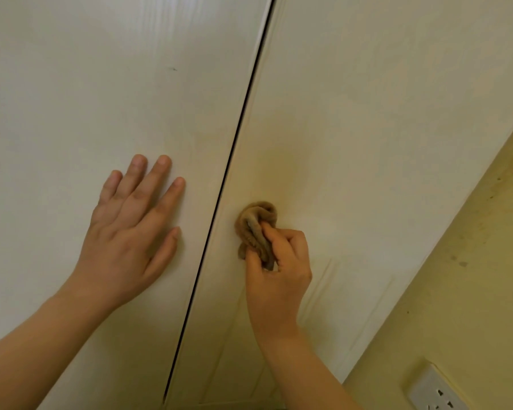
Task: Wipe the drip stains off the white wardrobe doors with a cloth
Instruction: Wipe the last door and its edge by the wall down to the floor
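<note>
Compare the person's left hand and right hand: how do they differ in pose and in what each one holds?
The left hand lies flat, fingers straight and spread; the right hand is curled into a fist. The left hand holds nothing and rests on the left door; the right hand grips a bunched brown cloth against the right door. Both are bare and reach up to the doors.

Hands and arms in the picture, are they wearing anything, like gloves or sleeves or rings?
No. The left hand and right hand are bare, no gloves. Both forearms show no sleeve as far as the picture reaches. No watch or bracelet at the wrists, no rings on the visible fingers, and the nails look short and plain.
</note>
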A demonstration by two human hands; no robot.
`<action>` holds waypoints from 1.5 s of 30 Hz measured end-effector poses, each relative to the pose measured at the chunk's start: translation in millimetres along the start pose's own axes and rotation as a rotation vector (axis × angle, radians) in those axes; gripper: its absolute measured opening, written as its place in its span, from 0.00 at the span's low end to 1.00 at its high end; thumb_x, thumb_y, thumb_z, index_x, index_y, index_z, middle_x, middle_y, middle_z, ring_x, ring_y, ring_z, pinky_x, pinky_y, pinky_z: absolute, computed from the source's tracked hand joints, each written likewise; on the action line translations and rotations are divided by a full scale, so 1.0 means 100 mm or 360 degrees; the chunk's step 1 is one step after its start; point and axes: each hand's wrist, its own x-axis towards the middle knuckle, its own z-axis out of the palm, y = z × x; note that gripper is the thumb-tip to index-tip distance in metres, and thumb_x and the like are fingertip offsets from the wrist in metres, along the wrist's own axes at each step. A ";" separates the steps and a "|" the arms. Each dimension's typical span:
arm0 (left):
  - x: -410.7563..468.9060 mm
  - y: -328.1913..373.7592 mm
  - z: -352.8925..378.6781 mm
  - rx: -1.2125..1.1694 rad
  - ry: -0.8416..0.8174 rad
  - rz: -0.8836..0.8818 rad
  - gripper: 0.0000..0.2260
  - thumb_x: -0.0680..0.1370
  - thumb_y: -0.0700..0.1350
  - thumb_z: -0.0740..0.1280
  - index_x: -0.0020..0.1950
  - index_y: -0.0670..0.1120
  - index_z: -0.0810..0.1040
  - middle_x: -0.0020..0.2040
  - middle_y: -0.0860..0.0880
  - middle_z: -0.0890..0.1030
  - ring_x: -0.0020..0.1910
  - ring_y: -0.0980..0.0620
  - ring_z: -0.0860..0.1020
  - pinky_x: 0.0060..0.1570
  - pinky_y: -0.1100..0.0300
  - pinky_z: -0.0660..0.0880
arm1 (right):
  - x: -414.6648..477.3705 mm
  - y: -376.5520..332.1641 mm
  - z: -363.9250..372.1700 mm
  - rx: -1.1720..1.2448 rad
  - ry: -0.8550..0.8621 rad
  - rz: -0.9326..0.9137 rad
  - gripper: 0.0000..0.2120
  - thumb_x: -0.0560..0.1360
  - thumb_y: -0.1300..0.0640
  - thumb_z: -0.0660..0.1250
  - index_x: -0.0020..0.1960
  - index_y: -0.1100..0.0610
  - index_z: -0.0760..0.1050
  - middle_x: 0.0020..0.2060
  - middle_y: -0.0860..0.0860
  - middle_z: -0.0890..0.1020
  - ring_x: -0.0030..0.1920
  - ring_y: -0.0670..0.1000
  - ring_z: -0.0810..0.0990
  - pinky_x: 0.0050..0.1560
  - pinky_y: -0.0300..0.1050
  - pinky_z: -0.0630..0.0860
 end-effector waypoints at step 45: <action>-0.02 0.04 0.13 0.0060 0.0066 -0.0101 0.33 0.78 0.60 0.63 0.76 0.39 0.65 0.78 0.37 0.61 0.78 0.36 0.54 0.76 0.41 0.46 | 0.19 0.22 -0.16 -0.0238 0.0028 -0.0400 0.20 0.69 0.73 0.65 0.59 0.62 0.81 0.51 0.57 0.80 0.52 0.56 0.79 0.50 0.53 0.78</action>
